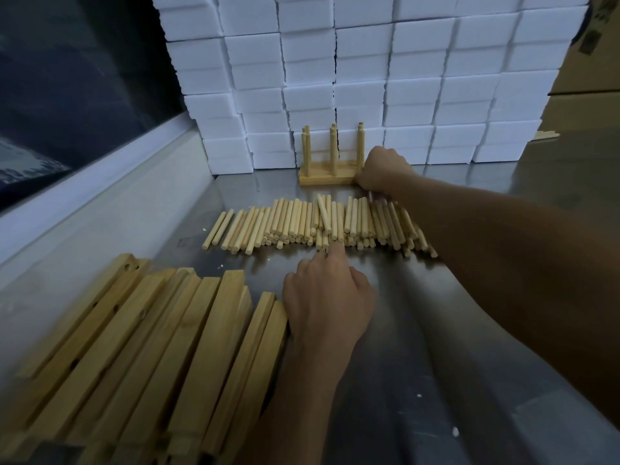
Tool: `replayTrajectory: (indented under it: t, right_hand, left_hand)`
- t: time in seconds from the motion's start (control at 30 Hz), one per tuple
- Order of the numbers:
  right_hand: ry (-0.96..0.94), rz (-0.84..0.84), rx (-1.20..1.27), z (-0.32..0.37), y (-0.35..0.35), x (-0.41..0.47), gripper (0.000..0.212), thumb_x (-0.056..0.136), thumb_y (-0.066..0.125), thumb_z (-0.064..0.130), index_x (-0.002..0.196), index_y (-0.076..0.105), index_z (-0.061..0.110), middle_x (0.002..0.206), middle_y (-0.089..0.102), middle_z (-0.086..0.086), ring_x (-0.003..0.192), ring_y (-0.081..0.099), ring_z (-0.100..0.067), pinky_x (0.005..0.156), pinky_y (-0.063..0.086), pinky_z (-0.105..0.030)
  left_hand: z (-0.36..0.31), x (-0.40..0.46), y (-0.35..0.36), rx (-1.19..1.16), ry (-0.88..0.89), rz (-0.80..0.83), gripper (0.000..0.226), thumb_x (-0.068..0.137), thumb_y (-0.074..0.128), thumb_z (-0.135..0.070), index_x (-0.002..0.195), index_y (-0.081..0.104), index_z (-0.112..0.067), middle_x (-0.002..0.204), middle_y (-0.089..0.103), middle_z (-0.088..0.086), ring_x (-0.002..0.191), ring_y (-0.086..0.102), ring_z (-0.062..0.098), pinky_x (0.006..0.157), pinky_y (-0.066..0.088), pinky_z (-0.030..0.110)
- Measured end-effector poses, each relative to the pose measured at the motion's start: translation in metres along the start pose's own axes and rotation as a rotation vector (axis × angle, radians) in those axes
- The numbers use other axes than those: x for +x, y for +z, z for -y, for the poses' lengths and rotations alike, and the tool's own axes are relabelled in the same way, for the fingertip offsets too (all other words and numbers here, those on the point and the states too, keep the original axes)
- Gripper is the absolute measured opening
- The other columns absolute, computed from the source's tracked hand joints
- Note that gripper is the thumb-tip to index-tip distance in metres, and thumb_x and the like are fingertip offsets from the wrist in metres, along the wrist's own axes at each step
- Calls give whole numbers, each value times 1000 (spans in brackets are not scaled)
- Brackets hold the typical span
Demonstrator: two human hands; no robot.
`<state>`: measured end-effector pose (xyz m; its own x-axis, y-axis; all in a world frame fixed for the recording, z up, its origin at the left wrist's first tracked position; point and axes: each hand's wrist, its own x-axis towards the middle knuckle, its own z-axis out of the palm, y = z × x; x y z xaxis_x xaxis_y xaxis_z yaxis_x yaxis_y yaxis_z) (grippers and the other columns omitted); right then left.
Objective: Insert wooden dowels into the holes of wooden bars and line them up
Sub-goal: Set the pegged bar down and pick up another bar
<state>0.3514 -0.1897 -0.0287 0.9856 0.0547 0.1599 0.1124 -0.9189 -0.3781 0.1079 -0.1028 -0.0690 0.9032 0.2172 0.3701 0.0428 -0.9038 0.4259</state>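
Note:
Assembled wooden bars [327, 177] with upright dowels [333, 147] stand at the far end of the metal table, against the white boxes. My right hand [382, 171] grips the right end of the front bar. A loose pile of dowels [312, 224] lies across the middle of the table. My left hand [327, 297] reaches to the pile's near edge, its fingertips touching the ends of dowels; I cannot tell whether it holds one. A heap of bare bars [134, 357] with holes lies at the near left, beside my left wrist.
A wall of stacked white foam boxes [369, 78] closes off the back. A dark window with a pale sill [100, 182] runs along the left. Cardboard cartons [590, 45] stand at the far right. The steel tabletop [453, 364] shows bare at the near right.

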Motion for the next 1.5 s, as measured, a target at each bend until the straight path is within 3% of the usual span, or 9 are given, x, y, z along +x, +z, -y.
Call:
replayTrajectory:
  t: [0.17, 0.3, 0.43, 0.63, 0.83, 0.97, 1.07, 1.17, 1.5]
  right_hand:
    - [-27, 52, 13, 0, -25, -10, 22, 90, 62, 19, 77, 48, 9, 75, 55, -6, 64, 53, -18, 51, 40, -28]
    - [-57, -10, 110, -5, -33, -41, 24, 90, 64, 23, 103, 68, 2, 98, 70, -12, 88, 68, -25, 75, 60, -37]
    - [-140, -180, 292, -8, -41, -99, 11, 93, 62, 21, 89, 71, 16, 78, 68, 5, 69, 61, -5, 56, 47, -20]
    - [-226, -346, 529, -19, -44, -184, 12, 93, 62, 22, 90, 73, 18, 73, 66, 12, 70, 63, 2, 62, 48, -8]
    - [-220, -323, 653, -39, -19, -230, 11, 94, 64, 18, 88, 73, 13, 68, 68, 3, 64, 64, -12, 66, 57, -36]
    - [-171, -374, 707, -46, -17, -230, 13, 92, 64, 18, 81, 71, 19, 58, 63, 2, 55, 58, -14, 59, 53, -33]
    - [-134, -361, 742, -49, -16, -228, 14, 90, 63, 20, 77, 69, 22, 58, 64, -2, 55, 59, -19, 59, 52, -35]
    - [-122, -362, 752, -49, -16, -227, 16, 90, 62, 19, 76, 69, 21, 58, 64, -4, 56, 59, -22, 60, 53, -37]
    - [-112, -333, 727, -48, -16, -226, 14, 92, 62, 20, 82, 71, 20, 60, 67, -1, 58, 63, -19, 63, 58, -39]
  left_hand:
    - [1, 0, 1, -8, 1, -6, 15, 94, 48, -30, 104, 55, -21, 84, 53, -6, 83, 54, 18, 71, 43, 35]
    - [1, 0, 1, 1, 7, -10, 15, 94, 48, -30, 103, 56, -21, 89, 61, -3, 86, 57, 21, 68, 40, 34]
    - [1, -1, 0, 24, 24, -7, 10, 94, 48, -29, 93, 53, -20, 88, 57, -3, 79, 51, 18, 65, 36, 32]
    - [-9, -9, -10, -22, 169, -106, 13, 93, 54, -20, 82, 47, -21, 77, 45, -5, 70, 39, 15, 66, 28, 31]
    - [-24, -21, -28, 105, 131, -48, 7, 94, 50, -30, 92, 54, -25, 93, 62, -4, 86, 55, 18, 84, 30, 38]
    - [-36, -31, -45, 354, -44, 127, 14, 87, 56, -38, 94, 52, -26, 113, 59, 2, 110, 49, 25, 94, 26, 47]
    - [-44, -36, -52, 375, -122, 355, 40, 90, 54, -45, 123, 51, -22, 130, 48, 8, 120, 43, 31, 94, 36, 50]
    - [-49, -39, -57, 367, -148, 437, 52, 92, 51, -47, 137, 41, -22, 136, 43, 10, 124, 41, 34, 95, 43, 56]
    - [-40, -34, -38, 235, -25, 216, 40, 94, 55, -40, 124, 53, -15, 128, 46, 9, 118, 45, 29, 90, 41, 40]
